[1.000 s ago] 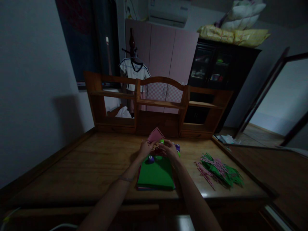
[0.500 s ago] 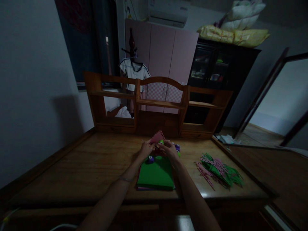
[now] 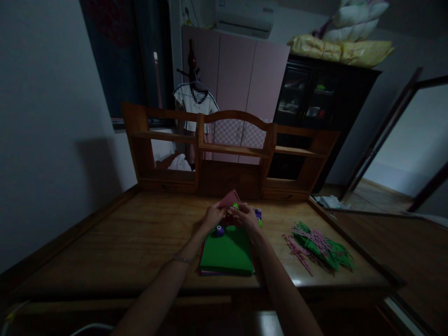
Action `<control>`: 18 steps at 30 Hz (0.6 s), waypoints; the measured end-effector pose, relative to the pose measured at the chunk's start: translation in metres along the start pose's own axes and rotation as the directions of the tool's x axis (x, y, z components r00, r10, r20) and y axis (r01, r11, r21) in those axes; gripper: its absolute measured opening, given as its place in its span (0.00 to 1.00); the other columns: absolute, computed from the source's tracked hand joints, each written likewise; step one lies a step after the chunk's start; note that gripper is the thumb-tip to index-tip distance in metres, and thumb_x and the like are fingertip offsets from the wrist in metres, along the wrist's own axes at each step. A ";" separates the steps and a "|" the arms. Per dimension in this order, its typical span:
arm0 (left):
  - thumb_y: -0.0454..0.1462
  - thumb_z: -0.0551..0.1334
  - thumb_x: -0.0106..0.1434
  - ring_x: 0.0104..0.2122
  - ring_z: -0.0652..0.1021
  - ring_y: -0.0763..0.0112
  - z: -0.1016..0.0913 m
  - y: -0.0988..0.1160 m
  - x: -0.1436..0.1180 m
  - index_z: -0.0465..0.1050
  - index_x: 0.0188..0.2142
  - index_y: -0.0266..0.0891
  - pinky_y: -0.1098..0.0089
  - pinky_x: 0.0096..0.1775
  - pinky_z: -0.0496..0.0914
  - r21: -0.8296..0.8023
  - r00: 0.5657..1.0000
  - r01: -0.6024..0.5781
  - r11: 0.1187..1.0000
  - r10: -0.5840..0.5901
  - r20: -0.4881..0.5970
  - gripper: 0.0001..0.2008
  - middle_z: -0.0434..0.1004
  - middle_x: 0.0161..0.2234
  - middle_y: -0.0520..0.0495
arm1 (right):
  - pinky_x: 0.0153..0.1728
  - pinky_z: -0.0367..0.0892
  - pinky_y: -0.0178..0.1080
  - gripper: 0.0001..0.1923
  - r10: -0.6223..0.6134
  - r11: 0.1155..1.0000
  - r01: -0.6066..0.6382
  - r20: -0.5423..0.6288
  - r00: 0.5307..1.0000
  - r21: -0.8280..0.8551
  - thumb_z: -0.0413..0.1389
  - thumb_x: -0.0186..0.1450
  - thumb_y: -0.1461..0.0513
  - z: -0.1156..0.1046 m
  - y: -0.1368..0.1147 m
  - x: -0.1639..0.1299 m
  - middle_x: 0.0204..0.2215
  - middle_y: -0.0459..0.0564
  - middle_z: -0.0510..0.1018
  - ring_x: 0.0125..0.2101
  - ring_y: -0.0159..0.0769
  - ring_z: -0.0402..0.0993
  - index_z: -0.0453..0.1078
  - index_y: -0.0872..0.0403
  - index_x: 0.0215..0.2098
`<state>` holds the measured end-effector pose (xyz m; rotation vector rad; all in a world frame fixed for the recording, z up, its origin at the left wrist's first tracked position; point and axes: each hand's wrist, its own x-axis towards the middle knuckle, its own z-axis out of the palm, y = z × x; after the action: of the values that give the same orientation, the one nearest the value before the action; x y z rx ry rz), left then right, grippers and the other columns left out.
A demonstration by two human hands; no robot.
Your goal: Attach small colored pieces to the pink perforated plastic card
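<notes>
My left hand (image 3: 213,217) is closed on a pink foam sheet (image 3: 229,199) with a row of small holes along its edge. Close against it, my right hand (image 3: 246,216) has its fingers bent around a small bright green piece (image 3: 235,206) at the sheet; the fingertips partly hide it. Just below the hands lies a stack of foam sheets with a green sheet (image 3: 227,254) on top. A purple piece with a white eye-like dot (image 3: 219,230) rests at the stack's upper left. More purple pieces (image 3: 258,213) and a green piece (image 3: 259,222) sit beyond my right hand.
A tangled pile of green and pink punched strips (image 3: 318,246) lies on the right of the wooden desk (image 3: 133,242). Along the desk's back stands a wooden shelf unit (image 3: 234,150). A wall (image 3: 52,140) borders the left side.
Both hands stay in nearly the same place, with only slight finger movement at the pink sheet. The stack, pieces and strips have not moved.
</notes>
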<state>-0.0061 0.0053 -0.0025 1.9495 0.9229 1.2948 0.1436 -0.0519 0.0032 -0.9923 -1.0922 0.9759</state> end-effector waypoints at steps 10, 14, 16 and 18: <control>0.41 0.59 0.58 0.29 0.75 0.69 0.004 -0.008 0.002 0.73 0.44 0.32 0.74 0.30 0.68 -0.118 0.999 0.037 0.992 -0.035 0.023 0.18 0.78 0.33 0.43 | 0.27 0.67 0.32 0.22 0.016 1.000 -0.016 0.001 1.000 -0.025 0.66 0.47 0.53 0.002 -0.006 -0.002 0.31 0.49 0.76 0.27 0.33 0.72 0.70 0.56 0.35; 0.41 0.58 0.58 0.30 0.76 0.68 0.003 -0.007 0.002 0.73 0.43 0.32 0.73 0.32 0.68 -0.103 0.999 0.023 0.994 -0.020 0.032 0.18 0.78 0.34 0.43 | 0.26 0.66 0.32 0.21 0.007 1.000 -0.007 -0.001 1.000 -0.014 0.66 0.47 0.53 0.001 -0.004 -0.002 0.31 0.48 0.75 0.26 0.32 0.71 0.70 0.55 0.35; 0.41 0.59 0.57 0.30 0.76 0.68 0.003 -0.008 0.002 0.74 0.43 0.32 0.73 0.32 0.68 -0.083 1.000 0.009 0.996 -0.007 0.029 0.17 0.78 0.33 0.43 | 0.26 0.66 0.32 0.22 0.005 1.000 -0.005 0.002 1.000 -0.019 0.66 0.46 0.53 0.001 -0.003 -0.001 0.30 0.48 0.75 0.25 0.32 0.71 0.71 0.55 0.35; 0.41 0.59 0.57 0.30 0.75 0.68 0.003 -0.009 0.002 0.74 0.43 0.32 0.74 0.31 0.67 -0.071 0.999 0.000 0.997 0.003 0.042 0.17 0.78 0.33 0.44 | 0.25 0.66 0.33 0.22 0.005 1.000 -0.005 0.000 1.000 -0.029 0.66 0.46 0.52 0.000 -0.003 -0.001 0.29 0.48 0.75 0.25 0.32 0.71 0.71 0.56 0.34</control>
<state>-0.0048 0.0116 -0.0103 1.9157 0.8444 1.2656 0.1433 -0.0538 0.0059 -1.0187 -1.1074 0.9664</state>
